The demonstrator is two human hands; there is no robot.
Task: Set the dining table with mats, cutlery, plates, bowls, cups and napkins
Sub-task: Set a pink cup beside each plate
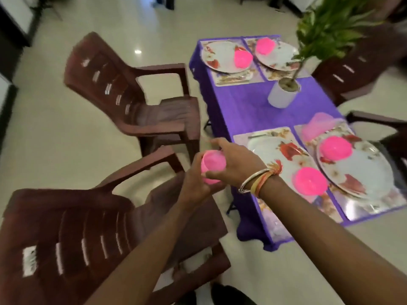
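Head view: both hands meet over the seat of the near brown chair point(114, 234), just off the left edge of the bench point(248, 106). They hold a pink cup point(212, 164), which is not yet on the bench. The left hand point(193, 188) cups it from below with its fingers wrapped round the base. The right hand point(231, 164) curls over its side. Blur hides whether this is one cup or several nested together.

It looks like thin plastic, so probably light, stiff, smooth and hard to break. The best hold is likely round the wall at mid-height. The four floral mats already carry plates point(222, 55) and pink bowls point(309, 182).
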